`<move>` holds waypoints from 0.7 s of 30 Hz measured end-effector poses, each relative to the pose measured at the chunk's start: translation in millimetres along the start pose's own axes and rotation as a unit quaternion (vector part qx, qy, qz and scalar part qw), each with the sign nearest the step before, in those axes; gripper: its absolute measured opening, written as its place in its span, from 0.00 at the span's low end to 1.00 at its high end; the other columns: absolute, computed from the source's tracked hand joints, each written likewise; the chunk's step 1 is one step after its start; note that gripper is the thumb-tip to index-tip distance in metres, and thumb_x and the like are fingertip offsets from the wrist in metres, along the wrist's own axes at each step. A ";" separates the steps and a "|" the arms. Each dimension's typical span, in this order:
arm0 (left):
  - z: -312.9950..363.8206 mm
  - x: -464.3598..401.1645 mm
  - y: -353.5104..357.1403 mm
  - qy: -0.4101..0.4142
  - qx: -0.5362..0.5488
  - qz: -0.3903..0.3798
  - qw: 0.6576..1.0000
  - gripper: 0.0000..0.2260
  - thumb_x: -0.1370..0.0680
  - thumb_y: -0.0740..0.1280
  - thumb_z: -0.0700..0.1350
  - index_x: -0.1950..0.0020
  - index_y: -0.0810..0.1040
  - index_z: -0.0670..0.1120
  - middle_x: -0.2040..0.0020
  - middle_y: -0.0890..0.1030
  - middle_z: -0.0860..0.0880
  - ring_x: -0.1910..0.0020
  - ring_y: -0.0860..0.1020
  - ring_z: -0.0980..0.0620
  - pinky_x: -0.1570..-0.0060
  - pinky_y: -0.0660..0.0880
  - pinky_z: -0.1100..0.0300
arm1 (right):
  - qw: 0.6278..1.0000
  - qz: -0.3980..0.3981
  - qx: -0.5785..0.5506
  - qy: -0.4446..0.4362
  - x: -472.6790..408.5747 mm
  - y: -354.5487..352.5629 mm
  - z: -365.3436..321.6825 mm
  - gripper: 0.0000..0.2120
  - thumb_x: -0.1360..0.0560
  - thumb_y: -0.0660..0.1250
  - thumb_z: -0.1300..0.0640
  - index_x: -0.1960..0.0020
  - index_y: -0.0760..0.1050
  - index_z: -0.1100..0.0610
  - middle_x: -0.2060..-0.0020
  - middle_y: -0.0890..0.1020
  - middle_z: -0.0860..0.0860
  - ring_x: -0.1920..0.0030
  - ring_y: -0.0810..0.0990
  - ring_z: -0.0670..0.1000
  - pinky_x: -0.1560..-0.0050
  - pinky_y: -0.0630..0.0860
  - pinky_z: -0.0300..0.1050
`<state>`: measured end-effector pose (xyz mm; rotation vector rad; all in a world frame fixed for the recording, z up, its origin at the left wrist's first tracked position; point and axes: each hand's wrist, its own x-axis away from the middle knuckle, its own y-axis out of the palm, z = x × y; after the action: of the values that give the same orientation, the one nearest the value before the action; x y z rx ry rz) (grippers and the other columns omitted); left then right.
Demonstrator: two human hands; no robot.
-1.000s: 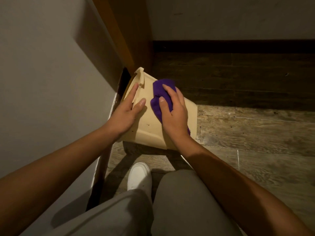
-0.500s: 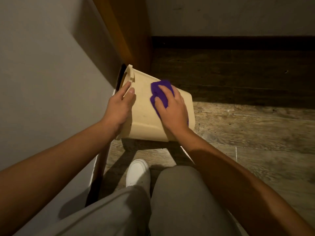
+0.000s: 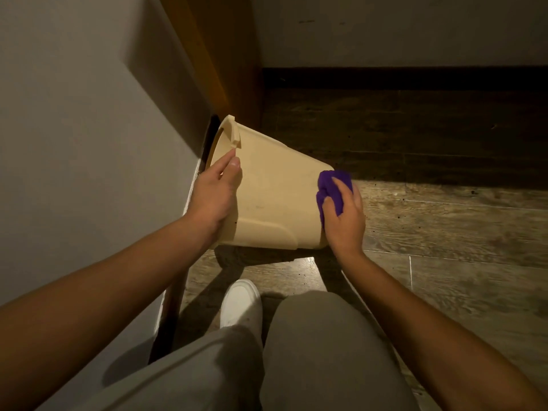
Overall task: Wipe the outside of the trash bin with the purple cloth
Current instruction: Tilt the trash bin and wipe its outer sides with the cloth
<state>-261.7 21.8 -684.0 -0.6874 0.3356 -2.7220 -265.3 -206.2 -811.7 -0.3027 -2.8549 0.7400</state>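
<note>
While a person crouches on a wood-plank floor (image 3: 444, 221), their two bare forearms reach forward to a cream plastic trash bin (image 3: 275, 203) that is tipped on its side, with its open rim turned toward the grey wall (image 3: 89, 129) on the left and its narrower base pointing right. The bin sits in a corner, close to the wall and just in front of a brown wooden door frame (image 3: 225, 54). A moulded handle tab juts from the rim at the top of the bin.

The left hand (image 3: 215, 194) steadies the bin near its rim; the fingers lie together and curve over the bin's side, the thumb pressed against the plastic just below the handle tab.

The right hand (image 3: 345, 215) is at the bin's base end, its fingers curled and closed around a bunched purple cloth (image 3: 332, 188). The cloth is pressed against the bin's outer side near the base edge, at the right end of the bin.

Below the bin, the toe of a white shoe (image 3: 241, 301) rests on the floor, and light grey trousers (image 3: 320, 351) cover both knees in the foreground. The far floor lies in deep shadow beneath a dark skirting board (image 3: 415, 77) along the back wall
</note>
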 end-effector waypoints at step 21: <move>25.2 -18.0 -3.2 -0.163 0.136 0.064 0.975 0.15 0.15 0.61 0.51 0.32 0.76 0.46 0.44 0.84 0.44 0.47 0.84 0.46 0.50 0.83 0.50 | 0.976 -0.067 0.106 -0.176 18.0 61.7 -118.6 0.22 0.17 0.62 0.44 0.24 0.71 0.46 0.24 0.72 0.53 0.24 0.68 0.57 0.23 0.60 0.64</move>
<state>-235.0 27.4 -669.0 -0.9742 -0.0689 -2.4141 -247.3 -94.7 -738.0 0.0584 -3.0366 1.1622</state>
